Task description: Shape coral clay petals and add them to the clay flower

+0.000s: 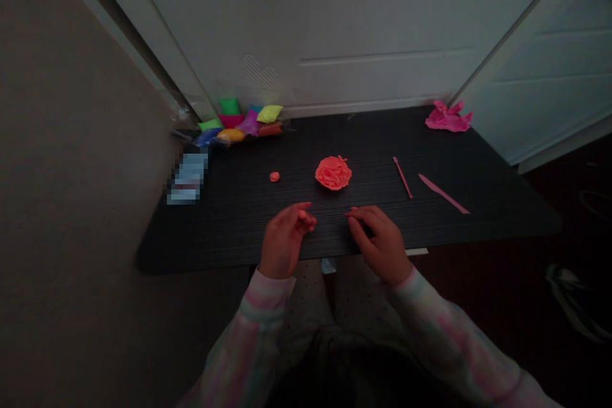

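A coral-coloured clay flower [333, 173] with ruffled petals sits on the dark table, just beyond my hands. My left hand [285, 236] is raised at the near edge, fingers curled, a coral tint showing at the fingertips. What it holds, if anything, is too small to make out. Opposite it, my right hand [379, 237] has thumb and forefinger nearly together in a pinch. A coral speck shows at that fingertip, too small to name. A little lump of coral clay [274, 176] lies left of the flower.
Right of the flower lie a thin pink modelling tool [402, 177] and a pink plastic knife [444, 194]. Crumpled pink material [448, 117] rests at the back right corner. Colourful clay packets [248, 122] line the back left, near a blurred-out item [188, 178]. A white panel [335, 32] rises behind.
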`<state>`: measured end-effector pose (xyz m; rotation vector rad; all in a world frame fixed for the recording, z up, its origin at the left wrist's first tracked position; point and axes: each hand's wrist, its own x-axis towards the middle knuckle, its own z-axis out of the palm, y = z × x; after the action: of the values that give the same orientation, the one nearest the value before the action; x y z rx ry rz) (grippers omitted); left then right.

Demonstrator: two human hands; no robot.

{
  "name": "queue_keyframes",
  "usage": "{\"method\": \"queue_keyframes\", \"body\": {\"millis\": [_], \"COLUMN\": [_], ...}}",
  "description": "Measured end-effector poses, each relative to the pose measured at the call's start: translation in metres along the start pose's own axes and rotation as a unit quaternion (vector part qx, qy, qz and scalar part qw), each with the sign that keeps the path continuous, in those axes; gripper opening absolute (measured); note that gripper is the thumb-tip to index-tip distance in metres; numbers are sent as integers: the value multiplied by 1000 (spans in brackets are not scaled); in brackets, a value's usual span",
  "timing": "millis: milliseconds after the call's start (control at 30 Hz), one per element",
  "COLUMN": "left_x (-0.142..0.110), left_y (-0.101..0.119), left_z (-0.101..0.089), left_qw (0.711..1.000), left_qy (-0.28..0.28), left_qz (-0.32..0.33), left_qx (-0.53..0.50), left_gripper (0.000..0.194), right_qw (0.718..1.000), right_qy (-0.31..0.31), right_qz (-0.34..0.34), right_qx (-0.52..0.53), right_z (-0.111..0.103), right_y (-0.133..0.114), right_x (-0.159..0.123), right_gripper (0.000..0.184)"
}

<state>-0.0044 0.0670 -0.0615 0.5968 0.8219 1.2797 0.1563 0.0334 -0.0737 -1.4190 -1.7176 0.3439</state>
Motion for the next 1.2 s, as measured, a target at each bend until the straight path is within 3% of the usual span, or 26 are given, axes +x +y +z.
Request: {"method": "queue_keyframes", "body": {"millis": [500, 700, 900, 1033, 1200], "left_x": [-5, -31, -42, -38, -35], "left_y": [-3, -10, -6, -1, -8], "left_z": [2, 25, 36, 42, 48], "left_qw": [999, 990, 961, 925, 932], "left_qy": [-2, -51, -55, -32, 9], "left_qz": [-18, -121, -205, -278, -272], "left_qx": [26, -44, -179, -256, -240], "left_gripper": [8, 26, 22, 42, 38], "right_qw": [1000, 997, 991, 980, 972], "right_qy": [13, 12, 27, 5, -93], "right_qz": [-9, -78, -131, -175, -178], "right_qx": [16, 22, -29, -99, -122], "right_z": [-2, -7, -12, -11, -20], "right_y": [-3, -22, -34, -43, -47], "right_x": [0, -7, -11, -18, -25], "right_gripper": [13, 20, 15, 17, 37]}}
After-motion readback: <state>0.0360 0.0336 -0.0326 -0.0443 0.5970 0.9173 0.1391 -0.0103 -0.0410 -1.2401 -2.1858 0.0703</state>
